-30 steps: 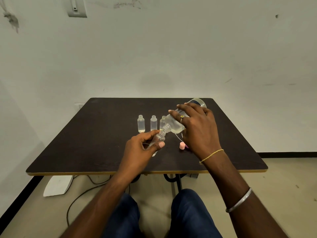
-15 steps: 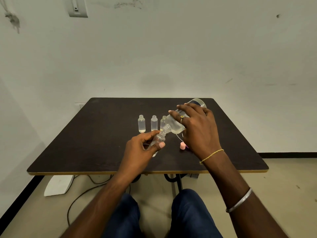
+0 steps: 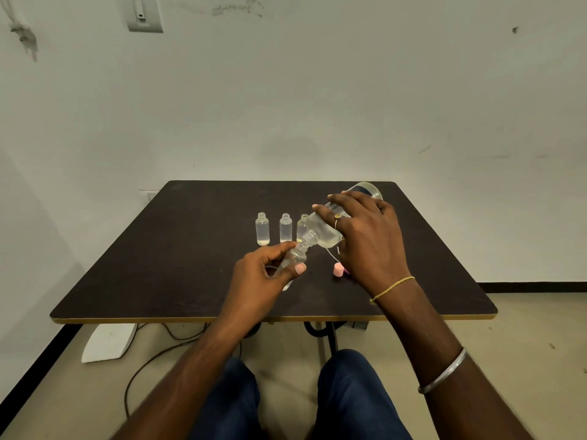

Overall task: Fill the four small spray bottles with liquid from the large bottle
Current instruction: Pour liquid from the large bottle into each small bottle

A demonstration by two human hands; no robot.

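With the left grip [image 3: 263, 276] pinching the small bottle [image 3: 294, 258] tilted above the table [image 3: 190, 265] and the right grip [image 3: 368, 236] wrapped round the tipped large bottle [image 3: 321, 230], mouth to mouth, best pour slowly, necks touching.

We see a dark bench [image 3: 158, 265] with a pale yellow edge band along its near side. Toward its middle, three small uncapped bottles stand upright in a row, just beside one another: the left bottle [image 3: 262, 229], with a little pale liquid at its bottom, the middle bottle [image 3: 285, 228], and the right bottle [image 3: 301, 226], partly hidden. Nearer us lies a pink cap [image 3: 338, 269].
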